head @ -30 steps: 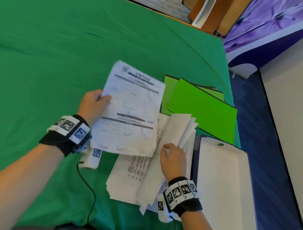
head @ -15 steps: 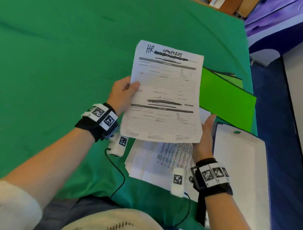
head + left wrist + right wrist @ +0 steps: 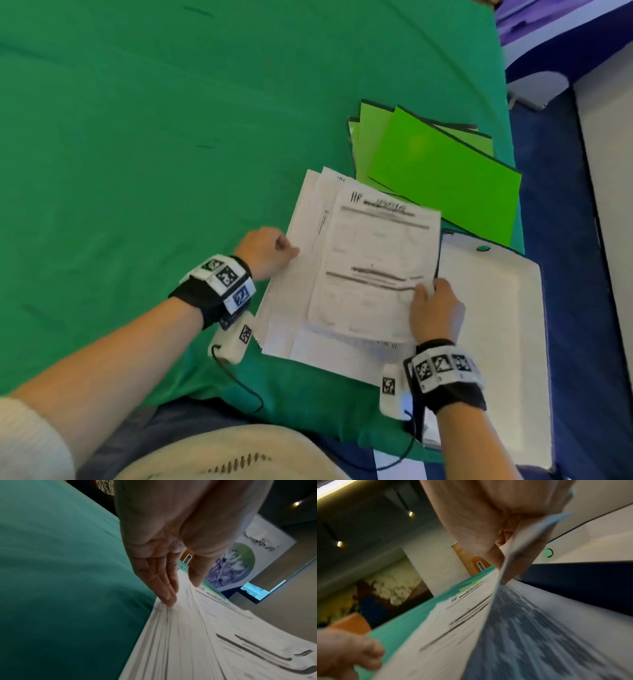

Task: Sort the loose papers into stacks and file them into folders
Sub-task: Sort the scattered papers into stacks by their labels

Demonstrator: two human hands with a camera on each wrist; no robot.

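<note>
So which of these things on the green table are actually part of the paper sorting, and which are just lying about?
Part of the job:
- HR form, pinched by the right hand
- paper stack, left hand at its edge
- green folders
- open box file

Just there:
- green tablecloth
- purple banner

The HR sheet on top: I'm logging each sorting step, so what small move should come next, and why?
Probably lift the HR sheet clear with the right hand, which pinches its right edge, while the left hand steadies the paper pile; the green folders lie unopened.
</note>
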